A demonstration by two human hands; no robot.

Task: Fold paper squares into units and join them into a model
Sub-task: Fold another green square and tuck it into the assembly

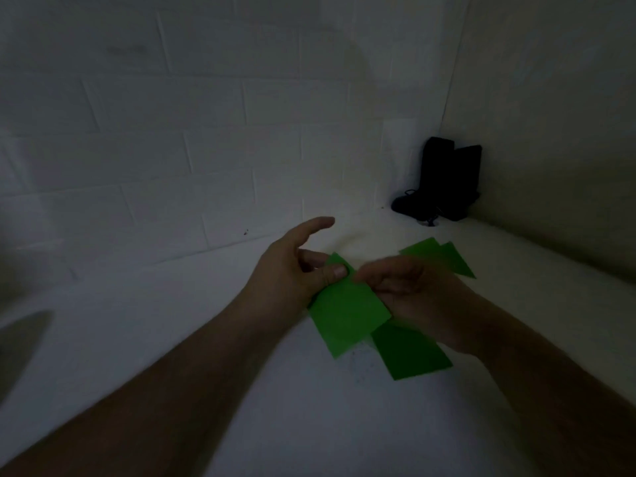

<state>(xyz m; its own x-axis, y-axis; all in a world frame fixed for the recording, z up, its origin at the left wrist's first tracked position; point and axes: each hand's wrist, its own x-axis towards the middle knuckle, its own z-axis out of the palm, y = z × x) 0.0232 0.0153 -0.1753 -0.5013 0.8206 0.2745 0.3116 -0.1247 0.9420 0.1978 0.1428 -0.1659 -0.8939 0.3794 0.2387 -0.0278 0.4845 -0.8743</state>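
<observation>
A green paper piece [346, 313] is held above the white table [206, 321] between both hands. My left hand [296, 270] pinches its upper left corner, thumb on top and index finger stretched out. My right hand [413, 287] grips its right edge with curled fingers and looks blurred. Another green paper [411, 354] lies on the table just below my right hand. Two more green papers [444, 256] lie overlapping beyond my right hand, partly hidden by it.
Two dark upright objects with a cable [444, 180] stand in the far right corner where the white brick wall [172, 132] meets the side wall. A blurred grey shape [20, 342] shows at the left edge.
</observation>
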